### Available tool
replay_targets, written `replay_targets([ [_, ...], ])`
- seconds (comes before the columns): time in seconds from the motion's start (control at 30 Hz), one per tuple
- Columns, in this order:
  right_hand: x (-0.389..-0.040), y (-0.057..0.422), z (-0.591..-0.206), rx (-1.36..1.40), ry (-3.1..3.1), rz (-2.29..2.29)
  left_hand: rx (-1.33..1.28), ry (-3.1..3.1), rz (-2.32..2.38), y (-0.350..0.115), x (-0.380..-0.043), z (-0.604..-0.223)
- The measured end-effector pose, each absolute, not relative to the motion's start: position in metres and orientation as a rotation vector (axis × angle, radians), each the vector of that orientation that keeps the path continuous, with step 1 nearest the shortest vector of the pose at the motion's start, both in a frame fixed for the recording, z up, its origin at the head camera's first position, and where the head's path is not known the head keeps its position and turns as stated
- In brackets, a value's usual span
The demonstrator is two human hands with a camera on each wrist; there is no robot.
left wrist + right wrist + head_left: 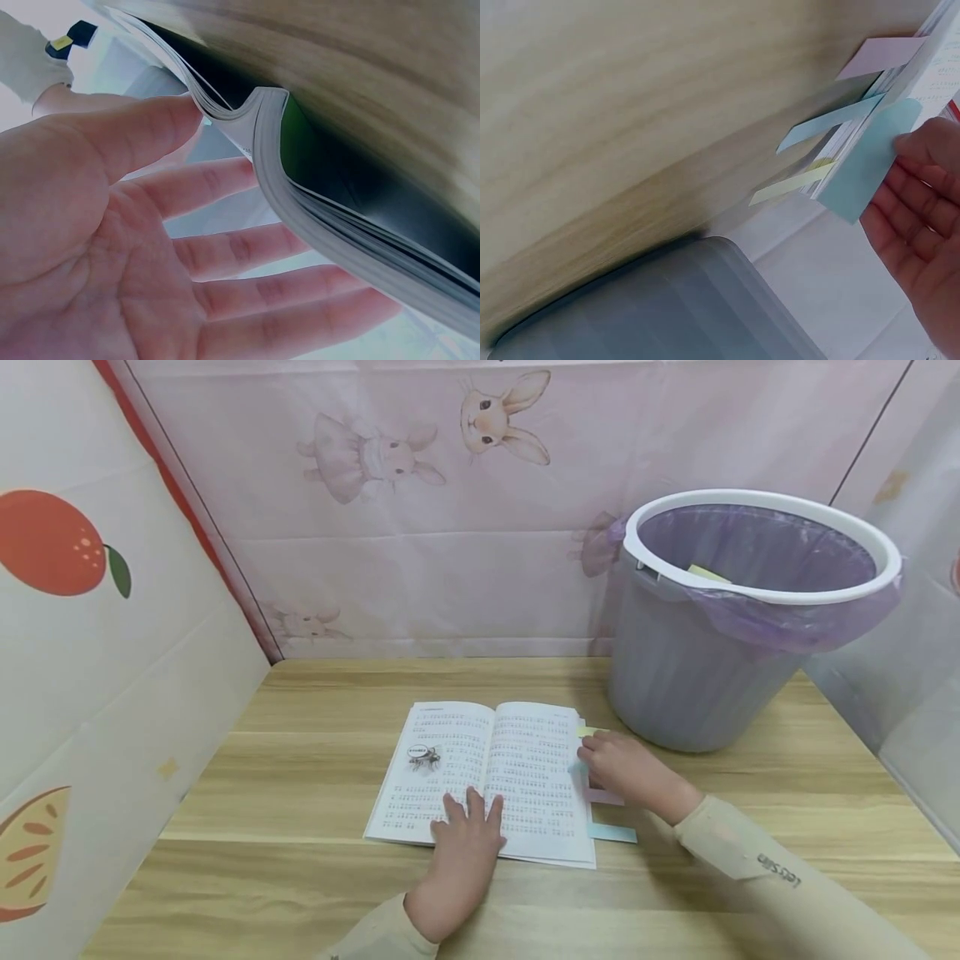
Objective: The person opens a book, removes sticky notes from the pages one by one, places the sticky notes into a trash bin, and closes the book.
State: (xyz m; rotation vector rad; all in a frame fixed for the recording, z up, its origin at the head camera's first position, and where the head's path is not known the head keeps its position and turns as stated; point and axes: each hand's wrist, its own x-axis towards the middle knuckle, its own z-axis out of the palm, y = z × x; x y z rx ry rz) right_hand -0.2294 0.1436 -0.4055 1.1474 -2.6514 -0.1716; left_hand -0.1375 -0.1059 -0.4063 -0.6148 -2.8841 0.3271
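Wood-grain tabletop (255, 827) carries an open book (534, 768); the left hand (465, 850), fingers spread, rests on its lower pages. The right hand (632, 770) pinches a blue tab (870, 165) at the book's right edge. It looks light, limp and easily torn, best gripped near its base.

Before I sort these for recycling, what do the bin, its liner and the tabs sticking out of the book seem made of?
Bin: probably satin-finish plastic; its even grey and faint ridges look moulded.
Liner: likely thin, slightly glossy plastic film; it is purple, translucent and wrinkled.
Tabs: seemingly matte paper; they are thin, pastel strips without evident shine, though plastic film is possible.
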Motion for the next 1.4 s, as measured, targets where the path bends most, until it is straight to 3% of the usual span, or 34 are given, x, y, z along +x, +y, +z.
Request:
replay_targets([
  [0.47, -0.229, 0.147, -0.393, 1.061, -2.693, 0.038, -0.613, -2.885, 0.336, -0.106, -0.136, -0.406],
  [0.73, -0.214, 0.163, -0.297, 1.035, -2.237, 0.349, -0.614, -2.904, 0.317, -0.106, -0.135, -0.405],
  [1.0, -0.216, 0.202, -0.196, 0.570, -1.968, 0.352, -0.598, -2.857, 0.312, -0.106, -0.136, -0.406],
  [1.13, -0.227, 0.227, -0.178, 0.438, -2.093, 0.250, -0.595, -2.864, 0.309, -0.105, -0.137, -0.407],
  [1.4, -0.232, 0.248, -0.180, 0.388, -2.276, 0.202, -0.592, -2.884, 0.314, -0.104, -0.135, -0.404],
])
